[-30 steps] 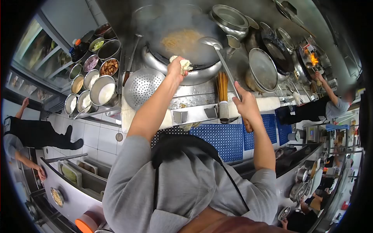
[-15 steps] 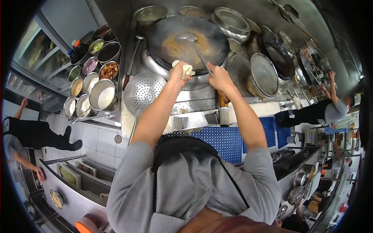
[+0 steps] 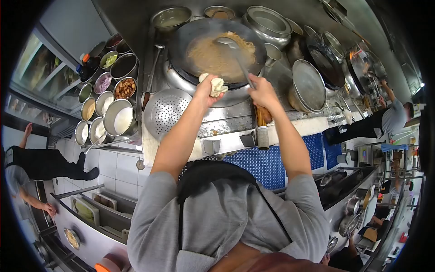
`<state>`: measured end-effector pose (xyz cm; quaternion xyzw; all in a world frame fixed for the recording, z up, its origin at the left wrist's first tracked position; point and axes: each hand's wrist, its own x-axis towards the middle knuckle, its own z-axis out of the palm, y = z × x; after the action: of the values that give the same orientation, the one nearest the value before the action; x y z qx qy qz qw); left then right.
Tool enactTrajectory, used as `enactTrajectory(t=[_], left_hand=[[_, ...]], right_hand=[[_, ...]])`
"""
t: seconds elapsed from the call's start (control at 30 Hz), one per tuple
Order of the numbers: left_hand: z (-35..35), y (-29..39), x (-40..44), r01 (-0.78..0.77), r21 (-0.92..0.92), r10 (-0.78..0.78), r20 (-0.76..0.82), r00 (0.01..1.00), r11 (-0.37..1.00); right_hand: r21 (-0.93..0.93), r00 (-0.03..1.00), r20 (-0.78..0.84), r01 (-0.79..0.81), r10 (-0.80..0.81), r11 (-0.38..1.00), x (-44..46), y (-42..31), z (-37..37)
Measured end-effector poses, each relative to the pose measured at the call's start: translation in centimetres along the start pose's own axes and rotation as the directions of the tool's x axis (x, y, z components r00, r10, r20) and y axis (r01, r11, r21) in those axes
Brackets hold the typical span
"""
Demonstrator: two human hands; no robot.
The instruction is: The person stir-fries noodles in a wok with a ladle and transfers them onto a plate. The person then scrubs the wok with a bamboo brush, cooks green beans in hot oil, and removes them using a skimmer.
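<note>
A large dark wok [image 3: 183,43] sits on the range in front of me, with steaming noodles [image 3: 204,56] in brownish liquid inside. My left hand [image 3: 207,92] is closed around a bunched pale cloth [image 3: 218,86] at the wok's near rim; whether the cloth also grips the rim or a handle is hidden. My right hand [image 3: 263,93] is wrapped round the handle of a metal ladle [image 3: 227,42]. The ladle's bowl lies among the noodles, its handle slanting over the near right rim. Left of the wok rests a perforated strainer [image 3: 166,112].
Ingredient bowls cluster at the left, among them a pot of white contents [image 3: 121,117] and a bowl of brown chunks [image 3: 125,88]. A metal pot [image 3: 308,86] stands right of the wok. Another person [image 3: 392,119] works at a further wok; one more person [image 3: 41,163] is at the left.
The noodles have shifted towards the right side of the wok, and more liquid shows around them. The ladle's bowl has moved slightly right, along with my right hand. My left hand keeps the cloth.
</note>
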<state>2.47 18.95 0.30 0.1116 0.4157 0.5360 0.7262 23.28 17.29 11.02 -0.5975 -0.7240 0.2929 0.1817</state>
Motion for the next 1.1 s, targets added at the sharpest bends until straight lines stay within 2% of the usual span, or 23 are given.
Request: enactTrajectory(t=[0.03,0.13,0.23,0.27,0.37,0.4,0.5,0.57,0.6,0.63,0.67,0.7,0.73,0.8,0.87,0.9,0.97,1.07,1.1], left_hand=[[0.1,0.0,-0.3,-0.005,-0.003,0.005,-0.004,1.000,1.000],[-0.5,0.2,-1.2,0.030,-0.027,-0.029,0.025,0.999,0.999],[0.3,1.2,0.3,0.060,-0.046,-0.062,-0.031,0.998,0.997],[0.6,1.3,1.1,0.059,-0.018,-0.060,-0.037,0.998,0.998],[-0.3,-0.7,3.6,-0.035,-0.122,0.037,0.011,0.999,0.992],[0.9,-1.1,2.1,-0.065,-0.193,0.050,-0.082,0.995,0.979],[5.8,-1.6,-7.7,0.025,-0.198,-0.034,-0.040,0.999,0.980],[7.4,-0.8,-9.9,0.030,-0.199,-0.039,-0.039,0.998,0.980],[7.2,-1.6,-10.7,0.051,-0.196,-0.062,-0.048,0.997,0.979],[5.9,-1.8,-8.2,0.042,-0.257,-0.043,0.002,0.999,0.966],[4.9,-1.9,-5.8,-0.022,-0.253,0.008,-0.057,0.998,0.967],[4.3,-2.1,-4.7,-0.085,-0.244,0.058,-0.115,0.992,0.966],[4.9,-1.7,-6.4,-0.076,-0.229,0.031,-0.191,0.981,0.970],[5.8,-0.9,-10.0,-0.010,-0.167,-0.007,-0.099,0.995,0.986],[6.3,-0.6,-11.8,0.057,-0.154,-0.070,-0.078,0.995,0.986],[5.6,-0.4,-10.2,0.069,-0.194,-0.067,0.018,0.998,0.979],[4.1,-2.0,-7.2,-0.007,-0.180,0.010,0.017,1.000,0.984],[2.6,-6.3,-8.0,-0.171,-0.187,0.141,-0.166,0.976,0.967],[1.2,-8.2,-8.5,-0.159,-0.202,0.137,-0.115,0.984,0.966]], right_hand=[[0.021,0.999,-0.020,0.032,-0.031,0.999,0.4,-0.1,0.7],[0.048,0.993,0.117,0.008,-0.014,0.999,-2.4,-0.3,0.5],[-0.020,0.959,0.271,-0.085,0.087,0.996,-7.3,-0.6,-3.7],[-0.050,0.971,0.230,-0.058,0.068,0.997,-7.8,-0.5,-4.3],[-0.135,0.995,0.099,0.033,-0.020,0.990,-8.3,1.0,-4.3],[-0.169,0.997,0.040,0.077,-0.072,0.983,-8.1,1.9,-3.9],[-0.147,0.988,-0.026,0.146,-0.152,0.978,-8.9,2.1,-4.8],[-0.019,0.994,0.054,0.101,-0.100,0.995,-10.1,1.2,-5.4],[0.102,0.989,0.142,0.014,-0.029,0.995,-11.4,-0.1,-6.0],[0.216,0.974,0.227,-0.079,0.029,0.973,-12.6,-1.4,-6.6],[0.355,0.969,0.246,-0.098,0.008,0.930,-13.5,-2.2,-6.9],[0.387,0.951,0.308,-0.159,0.035,0.908,-14.7,-2.4,-7.5],[0.412,0.932,0.360,-0.205,0.048,0.888,-15.6,-2.5,-8.7],[0.400,0.896,0.441,-0.244,0.048,0.884,-15.7,-2.3,-11.1],[0.359,0.910,0.405,-0.249,0.090,0.899,-14.9,-2.2,-11.1],[0.334,0.913,0.391,-0.258,0.116,0.907,-14.4,-2.0,-11.0],[0.273,0.950,0.308,-0.143,0.055,0.951,-10.8,-0.8,-9.1],[0.138,0.989,0.129,0.061,-0.079,0.989,-7.4,0.2,-6.3],[0.097,0.991,0.074,0.107,-0.114,0.990,-7.6,-0.1,-6.0]])
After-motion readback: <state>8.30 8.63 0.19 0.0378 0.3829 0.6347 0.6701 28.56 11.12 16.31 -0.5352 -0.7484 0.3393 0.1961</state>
